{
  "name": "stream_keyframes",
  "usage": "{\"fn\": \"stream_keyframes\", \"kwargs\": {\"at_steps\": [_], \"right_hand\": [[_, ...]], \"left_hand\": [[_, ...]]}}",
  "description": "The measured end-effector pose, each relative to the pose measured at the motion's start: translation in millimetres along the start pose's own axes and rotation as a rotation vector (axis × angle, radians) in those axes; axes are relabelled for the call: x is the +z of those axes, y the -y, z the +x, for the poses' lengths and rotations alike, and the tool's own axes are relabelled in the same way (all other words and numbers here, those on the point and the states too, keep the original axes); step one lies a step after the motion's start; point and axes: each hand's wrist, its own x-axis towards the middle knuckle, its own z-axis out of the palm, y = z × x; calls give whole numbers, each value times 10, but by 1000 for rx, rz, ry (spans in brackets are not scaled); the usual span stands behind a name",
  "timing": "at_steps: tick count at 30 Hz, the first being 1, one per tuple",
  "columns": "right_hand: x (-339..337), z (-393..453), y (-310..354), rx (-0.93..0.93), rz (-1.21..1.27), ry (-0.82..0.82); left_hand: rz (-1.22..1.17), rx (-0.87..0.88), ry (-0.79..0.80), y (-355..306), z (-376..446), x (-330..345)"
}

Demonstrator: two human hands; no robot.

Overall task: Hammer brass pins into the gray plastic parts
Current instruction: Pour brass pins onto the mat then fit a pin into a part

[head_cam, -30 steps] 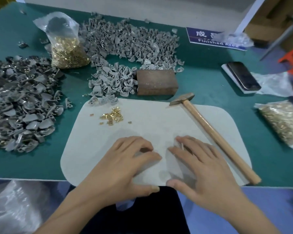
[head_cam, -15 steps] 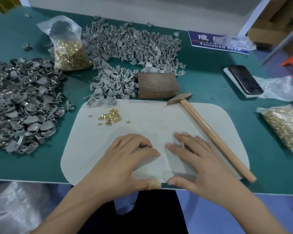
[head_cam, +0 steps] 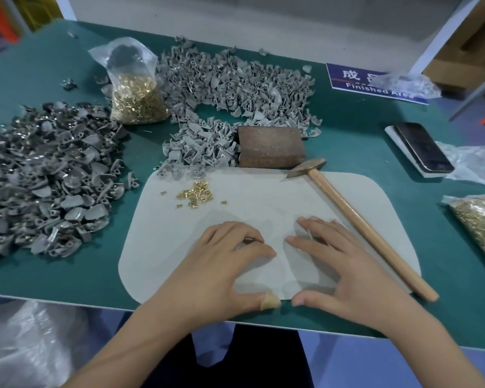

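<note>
While both my hands rest palm-down on a pale grey felt mat (head_cam: 263, 197), I look down at a green workbench (head_cam: 361, 152). My left hand (head_cam: 221, 264) lies with its fingers spread and only slightly bent, gripping nothing; a small dark thing peeks from under its fingertips, too hidden to name. A tan plaster wraps the thumb tip at the mat's near edge. My right hand (head_cam: 345, 270) is likewise flat and loose, holding nothing, thumb near the left thumb.

A small scatter of loose brass pins (head_cam: 195, 193) sits on the mat's far left part. Just beyond the mat's far edge is a heap of light gray plastic parts (head_cam: 230, 91), stretching back across the bench. A rusty brown metal block (head_cam: 270, 147) stands beside that heap, touching its near cluster. A wooden-handled hammer (head_cam: 356, 222) lies untouched, slanting across the mat's right side, head near the block.

To the left, a second, darker pile of gray parts (head_cam: 45, 177) covers the bench. A clear bag of brass pins (head_cam: 135, 91) stands between the piles; another bag of pins (head_cam: 479, 225) lies at the right edge. A dark phone (head_cam: 423, 147) rests far right, near crumpled clear plastic. A blue sign (head_cam: 359, 81) reading "Finished Area" lies at the back, against a white wall (head_cam: 235, 21).
</note>
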Motion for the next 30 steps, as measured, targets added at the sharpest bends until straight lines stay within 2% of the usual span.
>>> {"fn": "stream_keyframes", "kwargs": {"at_steps": [2,4,7,9,12,14,19,22,25,30], "right_hand": [[-13,-2,-22,0,-20,6],[-38,48,-52,-11,-32,-60],[-111,233,-162,-3,-31,-358],[-180,446,-241,21,-67,-460],[-264,886,-372,39,-128,-372],[-341,1218,-447,119,-139,-265],[-537,1960,-634,185,-53,-71],[-451,2115,-698,212,70,50],[-286,2023,-750,218,125,-23],[-172,1864,-755,197,12,-122]], "left_hand": [[-9,-1,1,10,-3,7],[-20,0,-3,26,-5,6],[-46,-2,-18,47,-9,-4],[-46,-4,-19,49,-11,-10],[-45,-12,-17,43,-14,-14],[-41,-8,-18,41,-21,-17],[-32,18,-33,45,-12,-39],[-36,32,-32,61,-4,-55],[-29,38,-30,73,1,-71],[-21,48,-10,75,-43,-99]]}}
